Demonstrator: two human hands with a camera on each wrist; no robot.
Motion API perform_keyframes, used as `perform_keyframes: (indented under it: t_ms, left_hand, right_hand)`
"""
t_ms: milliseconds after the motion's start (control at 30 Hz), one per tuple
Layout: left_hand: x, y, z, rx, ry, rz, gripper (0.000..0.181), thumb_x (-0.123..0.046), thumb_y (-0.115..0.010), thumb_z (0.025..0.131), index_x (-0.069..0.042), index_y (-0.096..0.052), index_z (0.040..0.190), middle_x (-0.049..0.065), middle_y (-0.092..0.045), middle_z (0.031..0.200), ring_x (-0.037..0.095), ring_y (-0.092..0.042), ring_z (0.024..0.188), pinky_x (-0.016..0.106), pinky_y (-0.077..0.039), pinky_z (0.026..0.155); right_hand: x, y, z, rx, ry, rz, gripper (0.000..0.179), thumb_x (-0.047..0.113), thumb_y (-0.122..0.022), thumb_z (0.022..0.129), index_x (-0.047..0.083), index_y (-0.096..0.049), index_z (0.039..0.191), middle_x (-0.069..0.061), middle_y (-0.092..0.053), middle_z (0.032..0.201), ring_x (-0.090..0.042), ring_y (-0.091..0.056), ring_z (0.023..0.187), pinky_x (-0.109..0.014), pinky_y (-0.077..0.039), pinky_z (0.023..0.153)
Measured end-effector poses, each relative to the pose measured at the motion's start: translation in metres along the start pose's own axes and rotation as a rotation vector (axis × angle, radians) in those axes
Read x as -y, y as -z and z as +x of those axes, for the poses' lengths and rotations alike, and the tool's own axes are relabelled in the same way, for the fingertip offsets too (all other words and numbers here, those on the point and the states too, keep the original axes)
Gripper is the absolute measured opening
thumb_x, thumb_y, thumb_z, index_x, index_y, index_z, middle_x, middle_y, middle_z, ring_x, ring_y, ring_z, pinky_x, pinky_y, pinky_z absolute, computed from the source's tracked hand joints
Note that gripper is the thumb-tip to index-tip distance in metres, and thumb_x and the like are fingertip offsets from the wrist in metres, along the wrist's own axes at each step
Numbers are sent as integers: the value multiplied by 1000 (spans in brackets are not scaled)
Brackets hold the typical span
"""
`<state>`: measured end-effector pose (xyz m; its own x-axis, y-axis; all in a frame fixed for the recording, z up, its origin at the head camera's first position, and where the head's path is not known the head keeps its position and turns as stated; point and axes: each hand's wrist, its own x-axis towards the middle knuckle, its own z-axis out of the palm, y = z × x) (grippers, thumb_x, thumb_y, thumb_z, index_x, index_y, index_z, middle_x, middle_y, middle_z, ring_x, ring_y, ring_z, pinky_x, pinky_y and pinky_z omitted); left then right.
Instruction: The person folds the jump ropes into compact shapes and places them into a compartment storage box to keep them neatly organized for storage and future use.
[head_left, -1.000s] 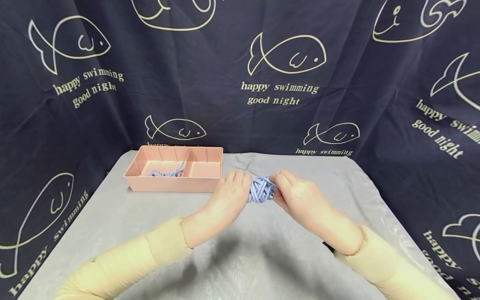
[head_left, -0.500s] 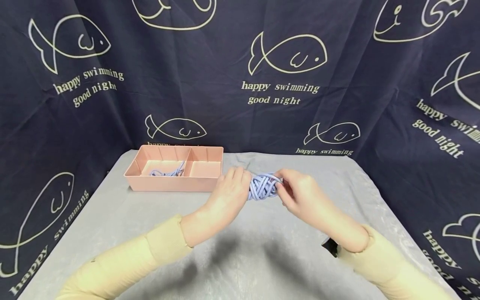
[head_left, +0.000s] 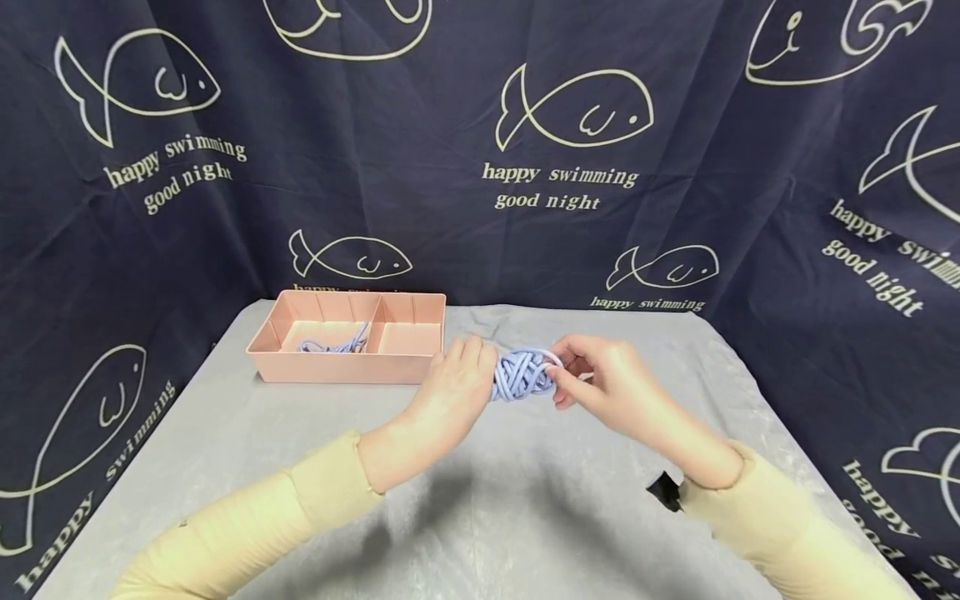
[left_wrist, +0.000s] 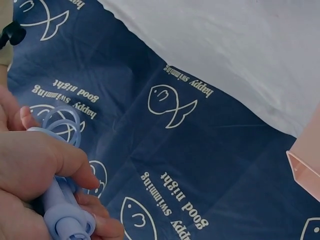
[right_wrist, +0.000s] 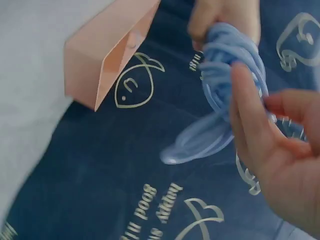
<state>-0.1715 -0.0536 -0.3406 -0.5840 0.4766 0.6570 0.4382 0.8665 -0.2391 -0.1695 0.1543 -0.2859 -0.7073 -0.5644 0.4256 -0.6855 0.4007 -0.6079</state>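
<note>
A wound bundle of light-blue cord, which looks like a jump rope [head_left: 521,375], is held above the grey cloth between both hands. My left hand [head_left: 459,379] grips its left end, and a pale-blue plastic handle [left_wrist: 67,215] sticks out of that grip in the left wrist view. At the other end, my right hand [head_left: 607,379] pinches a strand between thumb and fingers. The right wrist view shows crisscrossed wraps and a loose loop of cord [right_wrist: 200,142] at the bundle's side. Part of the bundle is hidden behind the fingers.
A pink box [head_left: 345,368] with two compartments stands behind and left of my hands. More blue cord [head_left: 337,343] lies in its left compartment. A dark curtain [head_left: 450,208] printed with fish surrounds the cloth-covered table [head_left: 300,425]. Something black [head_left: 665,492] shows beside my right sleeve.
My right hand has drawn slightly to the right, and its fingers have shifted on the bundle's end, where a strand now curves over. My left hand keeps its grip, moving slightly left.
</note>
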Motion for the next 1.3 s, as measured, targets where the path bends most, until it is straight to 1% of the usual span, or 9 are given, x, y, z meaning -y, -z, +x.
perform_keyframes:
  t_ms: [100,200,300,433,600,733,1033,1200,1300]
  left_hand:
    - [0,1,0,16,3,-17,14,-6,-60,82,-5,-47,89,7,-47,82,23,-48,75,29,-35,53]
    - [-1,2,1,17,9,-51,18,-5,-63,80,-5,-48,90,8,-48,82,23,-49,76,29,-37,54]
    - [-1,5,4,2,14,-74,22,-5,-67,78,-5,-48,90,8,-48,82,24,-50,76,30,-38,55]
    - [-1,8,6,-9,29,-107,24,-4,-68,77,-5,-48,89,7,-47,80,24,-51,76,30,-37,55]
    - [0,8,6,-3,40,-114,24,-4,-68,77,-5,-49,92,7,-48,81,24,-50,76,30,-37,54]
    - [2,8,6,-19,29,-69,18,-3,-64,81,-5,-49,90,8,-47,81,23,-49,76,30,-36,53]
    - [7,14,6,-57,14,-56,17,0,-61,80,-5,-47,88,8,-46,80,24,-47,74,30,-32,52]
    - [7,14,7,-66,20,-25,13,0,-58,82,-5,-47,87,8,-45,79,24,-46,71,30,-31,53]
    - [7,14,7,-63,22,-29,13,-1,-58,82,-5,-47,87,8,-45,79,24,-46,72,30,-32,53]
  right_hand:
    - [-2,-11,-4,-208,285,-375,11,-4,-59,80,1,-61,89,-2,-61,73,-7,-58,59,-19,-49,52]
    - [-5,-20,-5,-367,463,-616,14,2,-50,84,-1,-60,93,-5,-57,78,-11,-54,59,-24,-47,49]
    - [-7,-24,-5,-448,552,-657,22,6,-39,91,-3,-59,93,-8,-57,82,-11,-52,57,-23,-46,47]
    - [-7,-24,-3,-535,642,-628,18,4,-43,91,-2,-58,83,-7,-58,79,-9,-49,58,-18,-41,47]
    - [-9,-25,-2,-582,666,-633,15,2,-43,89,-1,-56,81,-4,-52,72,-8,-45,59,-17,-39,46]
    - [-9,-26,-2,-601,669,-636,14,2,-44,88,-2,-56,82,-4,-53,72,-8,-46,58,-17,-41,47]
    - [-1,-25,-5,-614,691,-563,19,11,-56,93,-3,-69,90,-13,-66,86,-21,-63,69,-28,-52,60]
    - [3,-24,-6,-573,598,-465,21,13,-56,92,-1,-71,90,-13,-66,89,-17,-61,64,-22,-50,56]
    - [4,-22,-6,-564,497,-351,12,10,-64,85,1,-71,87,-9,-67,85,-13,-60,63,-17,-50,56]
